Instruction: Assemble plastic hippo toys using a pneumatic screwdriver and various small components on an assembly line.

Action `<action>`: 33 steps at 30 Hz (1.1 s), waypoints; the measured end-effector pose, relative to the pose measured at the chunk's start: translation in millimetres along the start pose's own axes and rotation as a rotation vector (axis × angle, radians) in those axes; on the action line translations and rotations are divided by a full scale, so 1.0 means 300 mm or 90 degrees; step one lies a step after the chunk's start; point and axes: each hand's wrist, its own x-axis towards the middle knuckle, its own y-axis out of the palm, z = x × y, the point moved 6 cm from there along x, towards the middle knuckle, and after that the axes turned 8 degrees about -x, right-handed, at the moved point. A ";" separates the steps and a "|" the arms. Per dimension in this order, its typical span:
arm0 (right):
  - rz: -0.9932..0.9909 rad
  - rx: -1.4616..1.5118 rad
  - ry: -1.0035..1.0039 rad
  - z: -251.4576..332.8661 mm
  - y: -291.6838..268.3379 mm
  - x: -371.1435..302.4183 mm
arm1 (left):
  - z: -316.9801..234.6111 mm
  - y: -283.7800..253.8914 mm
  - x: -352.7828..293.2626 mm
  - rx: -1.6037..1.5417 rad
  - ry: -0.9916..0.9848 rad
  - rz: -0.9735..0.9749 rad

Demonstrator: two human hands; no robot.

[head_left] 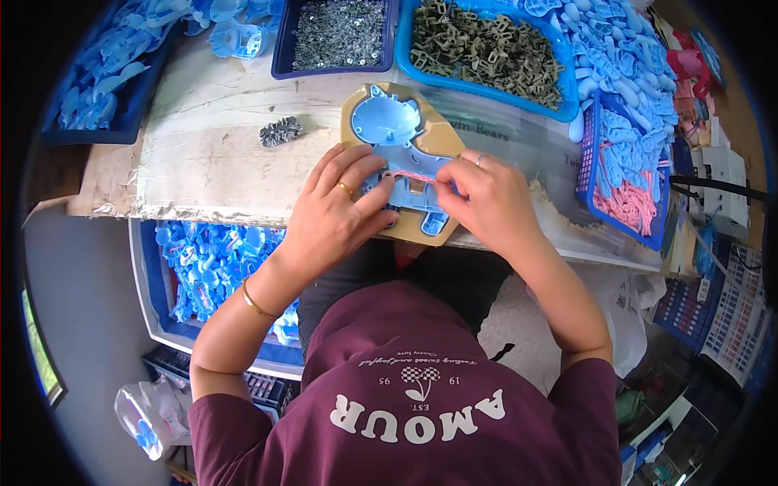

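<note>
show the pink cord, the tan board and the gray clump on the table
Pink cord [415, 176]: head view, middle of visible stretch
Tan board [442, 138]: head view, bare upper-right surface
Gray clump [280, 132]: head view, middle

Two hands [336, 194] flank pink cord [415, 176] over a blue plastic shell [384, 121].

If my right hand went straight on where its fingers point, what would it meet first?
Beyond the pink cord at its fingertips, your right hand would likely meet the blue plastic shell first, though depth is unclear.
</note>
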 end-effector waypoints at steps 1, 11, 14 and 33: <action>0.000 0.000 -0.001 0.002 -0.002 0.003 | 0.001 -0.002 0.000 0.000 0.002 0.000; -0.036 0.094 -0.058 0.136 -0.156 0.269 | 0.010 -0.064 0.013 -0.067 -0.002 -0.040; -0.462 0.118 -0.230 0.279 -0.309 0.471 | 0.070 -0.146 0.059 -0.060 -0.037 -0.125; -0.136 0.392 0.090 0.255 -0.267 0.580 | 0.607 -0.032 0.474 0.034 -0.208 -0.108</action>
